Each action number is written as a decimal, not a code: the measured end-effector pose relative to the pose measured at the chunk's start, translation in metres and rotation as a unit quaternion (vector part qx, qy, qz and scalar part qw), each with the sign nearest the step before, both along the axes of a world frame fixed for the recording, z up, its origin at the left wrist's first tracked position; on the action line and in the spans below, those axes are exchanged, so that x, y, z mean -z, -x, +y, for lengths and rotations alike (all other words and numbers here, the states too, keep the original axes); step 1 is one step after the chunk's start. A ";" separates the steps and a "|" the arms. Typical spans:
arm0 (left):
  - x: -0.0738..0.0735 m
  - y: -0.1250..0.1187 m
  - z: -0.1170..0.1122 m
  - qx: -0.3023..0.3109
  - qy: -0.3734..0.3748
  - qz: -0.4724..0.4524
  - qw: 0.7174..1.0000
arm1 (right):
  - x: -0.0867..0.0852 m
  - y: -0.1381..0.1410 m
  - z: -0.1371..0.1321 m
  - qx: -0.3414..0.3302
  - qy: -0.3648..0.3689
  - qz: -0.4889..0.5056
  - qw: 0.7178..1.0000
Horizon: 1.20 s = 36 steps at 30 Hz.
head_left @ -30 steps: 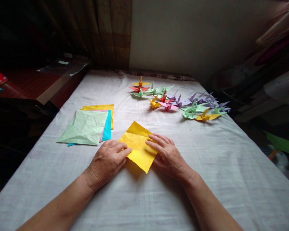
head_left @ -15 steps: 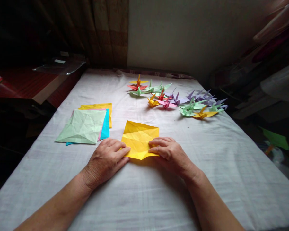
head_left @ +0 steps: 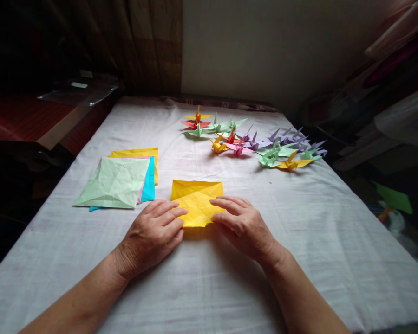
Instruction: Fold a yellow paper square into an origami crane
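A yellow sheet of origami paper (head_left: 197, 199), marked with creases, lies on the cloth in front of me, its near edge slightly raised. My left hand (head_left: 158, 229) grips its near left corner, with fingertips over the top and the thumb at the edge. On the opposite side, my right hand (head_left: 242, 227) pinches the near right corner between thumb and fingers. The undersides of both corners are hidden by my fingers. Left of the paper lies a stack with a creased pale green sheet (head_left: 114, 181) on top; blue, pink and yellow sheets (head_left: 135, 152) stick out beneath it.
Several folded paper cranes in yellow (head_left: 290, 163), pink (head_left: 239, 148), green and purple stand toward the back right. A white cloth (head_left: 202, 297) covers the table. A clear plastic bag (head_left: 87, 90) rests on a brown surface at the left, and a wall (head_left: 237, 51) rises behind.
The yellow paper has turned slightly, so its far edge now runs nearly level. My left fingers have spread further over its left side. The whole view has shifted a little.
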State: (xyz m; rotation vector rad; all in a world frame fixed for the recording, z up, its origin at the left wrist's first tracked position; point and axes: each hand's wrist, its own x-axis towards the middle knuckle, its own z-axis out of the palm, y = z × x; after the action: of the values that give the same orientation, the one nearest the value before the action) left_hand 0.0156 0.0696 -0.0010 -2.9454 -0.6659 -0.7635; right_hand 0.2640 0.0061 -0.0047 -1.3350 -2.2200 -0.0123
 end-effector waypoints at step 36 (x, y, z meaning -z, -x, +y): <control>0.020 0.005 0.010 -0.131 0.064 -0.032 0.989 | -0.002 0.004 0.001 0.173 0.237 0.013 0.956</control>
State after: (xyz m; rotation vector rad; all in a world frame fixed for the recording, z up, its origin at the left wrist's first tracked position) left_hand 0.0103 0.0800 -0.0215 -2.8679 -1.1194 -0.8186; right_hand 0.2600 0.0071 -0.0024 -1.9551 -2.0080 0.4327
